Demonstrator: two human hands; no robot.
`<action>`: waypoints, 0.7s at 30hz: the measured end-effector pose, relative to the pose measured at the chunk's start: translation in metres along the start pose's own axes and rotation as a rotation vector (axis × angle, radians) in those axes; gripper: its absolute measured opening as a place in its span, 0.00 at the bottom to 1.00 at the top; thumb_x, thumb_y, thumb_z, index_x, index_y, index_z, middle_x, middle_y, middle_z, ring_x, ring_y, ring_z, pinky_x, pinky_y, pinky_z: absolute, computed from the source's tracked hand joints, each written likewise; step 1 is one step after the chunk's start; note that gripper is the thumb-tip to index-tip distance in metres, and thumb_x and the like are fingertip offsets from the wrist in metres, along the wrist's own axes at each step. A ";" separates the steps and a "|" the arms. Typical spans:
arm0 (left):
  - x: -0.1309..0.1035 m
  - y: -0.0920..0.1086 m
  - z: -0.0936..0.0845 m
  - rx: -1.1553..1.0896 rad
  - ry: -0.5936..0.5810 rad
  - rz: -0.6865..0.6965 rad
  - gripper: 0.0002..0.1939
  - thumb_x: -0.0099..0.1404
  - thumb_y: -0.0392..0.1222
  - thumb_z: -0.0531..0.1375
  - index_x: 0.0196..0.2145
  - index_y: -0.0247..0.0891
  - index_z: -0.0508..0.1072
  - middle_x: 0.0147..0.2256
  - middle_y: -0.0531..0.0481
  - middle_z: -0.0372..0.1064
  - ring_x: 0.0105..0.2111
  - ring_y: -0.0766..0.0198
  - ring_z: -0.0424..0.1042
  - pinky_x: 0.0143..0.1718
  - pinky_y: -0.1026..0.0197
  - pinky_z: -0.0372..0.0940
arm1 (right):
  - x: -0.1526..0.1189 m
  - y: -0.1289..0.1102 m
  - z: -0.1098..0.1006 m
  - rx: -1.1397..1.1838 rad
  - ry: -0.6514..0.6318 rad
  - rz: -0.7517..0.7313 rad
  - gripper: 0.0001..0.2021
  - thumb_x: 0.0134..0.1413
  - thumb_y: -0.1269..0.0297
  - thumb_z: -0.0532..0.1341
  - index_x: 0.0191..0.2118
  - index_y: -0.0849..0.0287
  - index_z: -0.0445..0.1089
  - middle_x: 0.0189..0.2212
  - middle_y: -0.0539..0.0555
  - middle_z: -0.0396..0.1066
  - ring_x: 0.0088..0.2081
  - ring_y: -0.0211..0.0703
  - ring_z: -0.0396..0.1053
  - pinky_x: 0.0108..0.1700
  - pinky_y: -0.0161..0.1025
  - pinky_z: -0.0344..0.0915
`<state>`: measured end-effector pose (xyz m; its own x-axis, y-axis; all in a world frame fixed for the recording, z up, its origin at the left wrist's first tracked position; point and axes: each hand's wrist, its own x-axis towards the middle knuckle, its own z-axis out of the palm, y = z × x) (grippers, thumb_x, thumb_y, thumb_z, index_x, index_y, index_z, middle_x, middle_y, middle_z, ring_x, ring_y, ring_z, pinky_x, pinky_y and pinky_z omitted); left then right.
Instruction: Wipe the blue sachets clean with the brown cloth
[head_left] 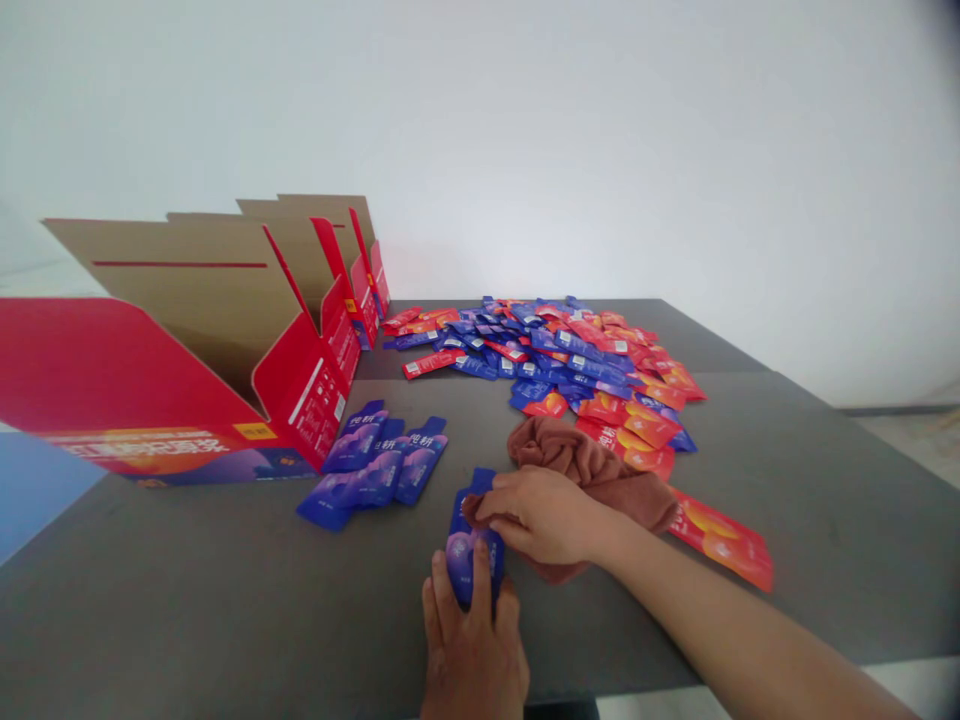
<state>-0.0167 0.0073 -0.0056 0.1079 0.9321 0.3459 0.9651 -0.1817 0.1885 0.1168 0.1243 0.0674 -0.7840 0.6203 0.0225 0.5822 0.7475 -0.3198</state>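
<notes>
A blue pouch (461,560) with purple fruit printed on it lies flat on the table in front of me. The fingers of my left hand (474,640) are spread over its lower end, holding it down against the tabletop. Bunched in my right hand (544,515) is a brown cloth (574,450), and a pinched fold of it touches the upper part of the pouch. The rest of the cloth trails right, partly covering a red-orange pouch (724,535). Several more blue pouches (386,465) overlap one another left of my hands.
Open red cardboard boxes (292,400) stand in a row along the left, brown flaps raised. A heap of blue and red pouches (570,350) spreads over the far middle and right of the dark grey table (225,610). Behind it rises a white wall (570,150).
</notes>
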 end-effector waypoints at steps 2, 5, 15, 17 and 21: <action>0.000 0.000 0.000 0.002 0.000 0.006 0.18 0.46 0.42 0.68 0.37 0.44 0.75 0.52 0.48 0.66 0.53 0.33 0.58 0.51 0.37 0.60 | 0.000 -0.001 0.000 0.020 -0.014 -0.026 0.11 0.57 0.66 0.53 0.42 0.55 0.70 0.36 0.52 0.70 0.39 0.41 0.67 0.39 0.36 0.56; -0.001 -0.001 0.001 0.006 -0.006 0.016 0.18 0.47 0.43 0.67 0.38 0.44 0.75 0.52 0.48 0.66 0.54 0.33 0.57 0.52 0.37 0.60 | 0.000 -0.001 0.000 0.025 -0.007 -0.019 0.12 0.57 0.66 0.52 0.42 0.55 0.70 0.36 0.52 0.70 0.39 0.41 0.67 0.40 0.36 0.56; -0.001 -0.002 0.003 0.022 -0.006 0.020 0.16 0.47 0.42 0.67 0.37 0.44 0.75 0.53 0.48 0.65 0.54 0.34 0.57 0.51 0.37 0.59 | 0.004 0.006 0.006 -0.031 0.048 0.165 0.13 0.58 0.67 0.52 0.43 0.54 0.71 0.37 0.53 0.71 0.38 0.41 0.67 0.40 0.37 0.56; -0.001 -0.001 0.003 0.012 -0.001 0.012 0.16 0.47 0.42 0.67 0.37 0.45 0.75 0.53 0.48 0.65 0.54 0.33 0.57 0.52 0.37 0.59 | 0.004 0.006 0.006 -0.041 0.045 0.189 0.13 0.58 0.66 0.51 0.43 0.55 0.71 0.36 0.53 0.71 0.38 0.42 0.67 0.40 0.37 0.56; -0.001 -0.001 0.003 0.008 0.007 0.011 0.16 0.47 0.42 0.67 0.37 0.44 0.75 0.53 0.48 0.65 0.54 0.33 0.57 0.52 0.37 0.59 | 0.003 0.003 0.003 -0.023 0.029 0.133 0.12 0.58 0.66 0.52 0.43 0.54 0.71 0.36 0.53 0.71 0.38 0.41 0.67 0.39 0.37 0.56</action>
<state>-0.0174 0.0076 -0.0092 0.1165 0.9279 0.3542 0.9658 -0.1891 0.1777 0.1159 0.1278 0.0635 -0.6934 0.7205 0.0093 0.6855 0.6636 -0.2997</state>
